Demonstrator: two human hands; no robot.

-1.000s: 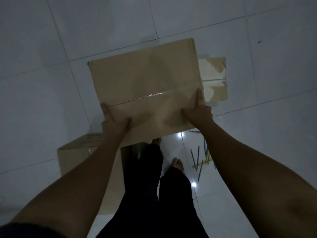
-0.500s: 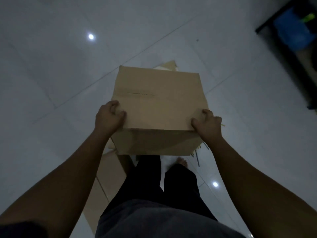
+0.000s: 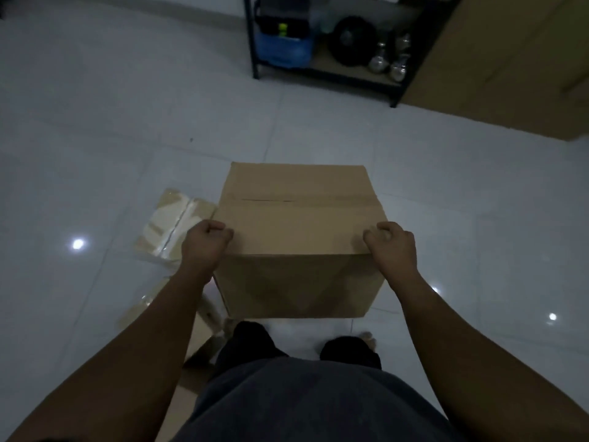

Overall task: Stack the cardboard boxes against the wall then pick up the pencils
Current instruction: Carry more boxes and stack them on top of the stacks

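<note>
Between left hand (image 3: 205, 247), right hand (image 3: 393, 247): box (image 3: 299, 218)

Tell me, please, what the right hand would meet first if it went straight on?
The cardboard box the right hand grips at its near top edge; beyond, seemingly bare floor toward the shelf.

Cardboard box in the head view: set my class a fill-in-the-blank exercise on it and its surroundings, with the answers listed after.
1. The left hand and right hand each grip a near top ____ of the cardboard box.
2. The container on the black shelf is coloured ____.
3. The floor is laid with large pale ____.
4. The smaller taped box lies on the floor to the ____ of the held box.
Answers: corner; blue; tiles; left.
</note>
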